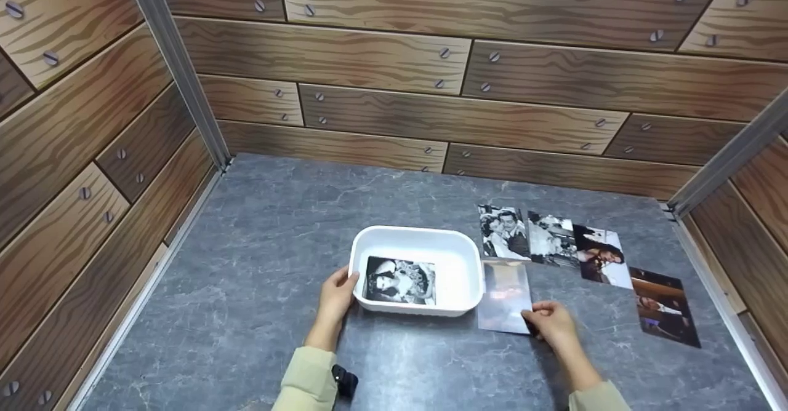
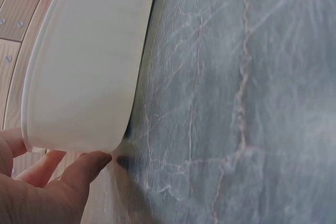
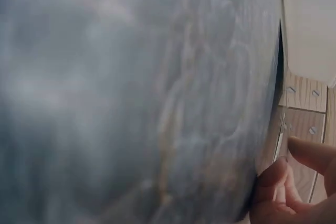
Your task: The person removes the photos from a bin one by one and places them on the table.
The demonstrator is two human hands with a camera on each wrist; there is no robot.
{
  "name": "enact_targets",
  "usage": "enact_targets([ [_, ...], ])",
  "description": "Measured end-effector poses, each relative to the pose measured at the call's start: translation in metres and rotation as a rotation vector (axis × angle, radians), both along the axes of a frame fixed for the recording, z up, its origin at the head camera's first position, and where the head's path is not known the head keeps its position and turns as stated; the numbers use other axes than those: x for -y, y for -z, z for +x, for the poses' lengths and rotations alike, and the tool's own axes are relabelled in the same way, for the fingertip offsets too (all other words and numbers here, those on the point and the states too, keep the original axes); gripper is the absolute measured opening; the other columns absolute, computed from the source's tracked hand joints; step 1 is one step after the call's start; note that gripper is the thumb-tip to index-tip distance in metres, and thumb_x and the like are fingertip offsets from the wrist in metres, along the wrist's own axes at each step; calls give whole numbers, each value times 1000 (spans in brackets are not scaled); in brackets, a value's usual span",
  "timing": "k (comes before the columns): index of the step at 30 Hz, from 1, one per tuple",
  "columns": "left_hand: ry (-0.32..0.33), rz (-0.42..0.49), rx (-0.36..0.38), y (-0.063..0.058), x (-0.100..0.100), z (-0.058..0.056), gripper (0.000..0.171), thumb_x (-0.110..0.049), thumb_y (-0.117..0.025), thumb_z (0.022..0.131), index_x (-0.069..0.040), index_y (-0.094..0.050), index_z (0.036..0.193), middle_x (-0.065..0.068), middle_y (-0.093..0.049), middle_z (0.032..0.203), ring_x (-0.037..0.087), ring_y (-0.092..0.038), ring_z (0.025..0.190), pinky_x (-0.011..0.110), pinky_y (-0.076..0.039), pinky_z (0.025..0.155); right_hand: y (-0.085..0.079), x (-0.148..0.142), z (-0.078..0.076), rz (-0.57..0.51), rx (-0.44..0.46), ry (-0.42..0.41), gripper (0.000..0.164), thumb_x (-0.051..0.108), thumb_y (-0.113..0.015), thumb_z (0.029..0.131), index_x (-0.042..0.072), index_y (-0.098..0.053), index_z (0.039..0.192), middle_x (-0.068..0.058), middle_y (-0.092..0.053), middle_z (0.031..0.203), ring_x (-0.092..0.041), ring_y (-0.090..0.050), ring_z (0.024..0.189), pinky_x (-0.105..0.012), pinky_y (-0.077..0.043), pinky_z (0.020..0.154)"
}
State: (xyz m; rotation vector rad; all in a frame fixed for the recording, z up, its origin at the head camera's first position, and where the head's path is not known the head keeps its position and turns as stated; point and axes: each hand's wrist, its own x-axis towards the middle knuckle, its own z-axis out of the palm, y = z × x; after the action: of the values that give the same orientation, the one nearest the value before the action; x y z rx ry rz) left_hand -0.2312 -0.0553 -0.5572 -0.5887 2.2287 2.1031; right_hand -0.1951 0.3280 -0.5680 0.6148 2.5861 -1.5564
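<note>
A white plastic tub sits on the table, with a black-and-white photo lying flat inside at its left. My left hand holds the tub's left end; in the left wrist view, the fingers are against the corner of the tub. Beside the tub's right end is a glossy photo, its picture washed out by glare. Between thumb and fingers, my right hand pinches that photo's lower right edge. The right wrist view shows the right hand at the photo's thin edge.
Right of the tub lie a photo of a couple, another black-and-white photo, a colour photo and a darker colour photo. Wood-patterned panels wall the grey marbled table at back and sides.
</note>
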Motion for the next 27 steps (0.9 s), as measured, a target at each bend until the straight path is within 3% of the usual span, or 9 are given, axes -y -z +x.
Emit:
enact_targets([
  [4, 3, 8, -9, 1, -1, 0, 42, -12, -56, 96, 10, -52, 132, 30, -57, 128, 34, -60, 113, 36, -54, 93, -5, -1, 0, 159, 10, -58, 38, 16, -69, 84, -11, -52, 104, -6, -54, 75, -15, -50, 59, -25, -43, 56],
  [7, 6, -2, -12, 3, -1, 1, 42, -12, -56, 97, 10, -52, 132, 30, -57, 128, 36, -59, 115, 37, -53, 94, -13, 1, -3, 179, -29, -90, 45, 18, -67, 88, -13, -47, 115, -28, -59, 95, -34, -58, 86, -36, -50, 81],
  [9, 5, -14, -16, 3, -1, 1, 42, -13, -56, 97, 10, -52, 132, 30, -57, 129, 37, -57, 117, 39, -51, 97, -23, 4, -10, 136, -79, -100, 51, 16, -65, 91, -15, -42, 125, -36, -54, 118, -44, -53, 111, -45, -45, 100],
  [11, 2, -28, -19, 3, 0, 1, 42, -13, -56, 97, 10, -52, 132, 30, -56, 130, 38, -56, 120, 41, -49, 99, -36, 12, -21, 63, -127, -116, 57, 13, -64, 92, -14, -36, 134, -37, -42, 137, -48, -40, 129, -52, -34, 111],
  [15, 0, -43, -19, 2, -1, 1, 42, -13, -56, 97, 9, -53, 132, 29, -56, 131, 39, -54, 122, 43, -47, 102, -61, 36, -47, -26, -246, -169, 65, 6, -68, 88, -9, -34, 142, -32, -35, 147, -45, -32, 137, -52, -29, 115],
  [19, -3, -39, -21, 3, -1, 2, 42, -13, -57, 96, 10, -53, 131, 29, -55, 131, 40, -53, 122, 43, -47, 102, -66, 77, -66, -97, -332, -305, 68, -2, -71, 82, -7, -39, 141, -29, -36, 148, -45, -32, 138, -51, -28, 116],
  [23, 0, -21, -17, 3, -1, 1, 42, -13, -56, 96, 10, -52, 132, 29, -56, 131, 39, -54, 122, 42, -47, 102, -58, 119, -72, -68, -227, -495, 77, 7, -75, 80, 2, -37, 146, -25, -32, 152, -47, -29, 139, -57, -27, 114],
  [27, 2, -28, -4, 3, -1, 2, 42, -14, -56, 96, 9, -53, 132, 29, -56, 131, 38, -54, 122, 43, -48, 101, -40, 146, -76, 77, -99, -659, 87, 18, -80, 77, 5, -32, 149, -23, -29, 155, -45, -27, 141, -58, -23, 116],
])
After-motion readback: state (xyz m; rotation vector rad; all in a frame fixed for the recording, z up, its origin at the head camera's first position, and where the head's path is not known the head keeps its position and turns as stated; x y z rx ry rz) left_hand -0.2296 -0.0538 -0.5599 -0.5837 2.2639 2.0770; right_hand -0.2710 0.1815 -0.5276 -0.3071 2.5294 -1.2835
